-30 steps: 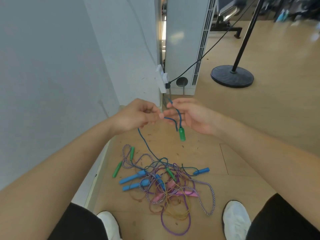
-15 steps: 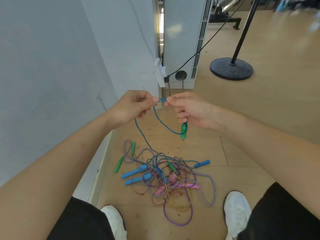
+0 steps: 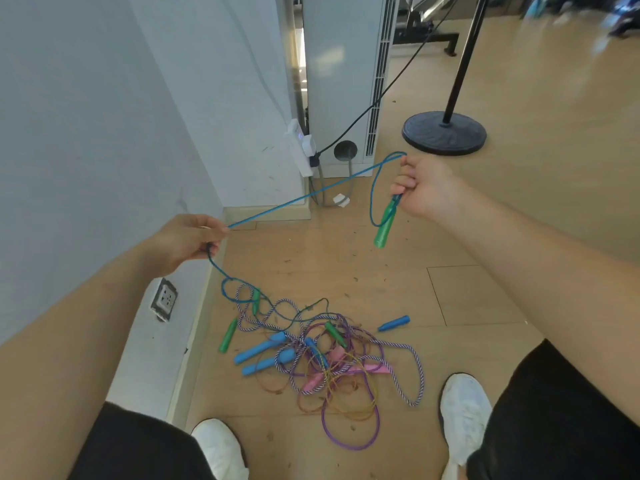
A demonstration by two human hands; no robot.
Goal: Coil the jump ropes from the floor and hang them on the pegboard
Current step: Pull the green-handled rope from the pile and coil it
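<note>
A blue jump rope (image 3: 311,194) runs taut between my two hands. My right hand (image 3: 420,188) is closed on a small loop of it, and the rope's green handle (image 3: 385,228) dangles below the fist. My left hand (image 3: 188,239) pinches the rope further along; from there it drops to the floor. A tangled pile of jump ropes (image 3: 329,358) lies on the wooden floor between my feet, with blue, green and pink handles and purple, striped and orange cords. No pegboard is in view.
A white wall (image 3: 104,133) stands close on the left, with a socket (image 3: 164,299) low down. A power strip (image 3: 301,147) and black cable hang beside a white cabinet (image 3: 343,74). A black stand base (image 3: 445,133) sits at the right rear. My white shoes (image 3: 464,414) flank the pile.
My hands have moved apart, right hand up and right, left hand down and left. The blue rope between them has gone from a short slack loop to a long taut span.
</note>
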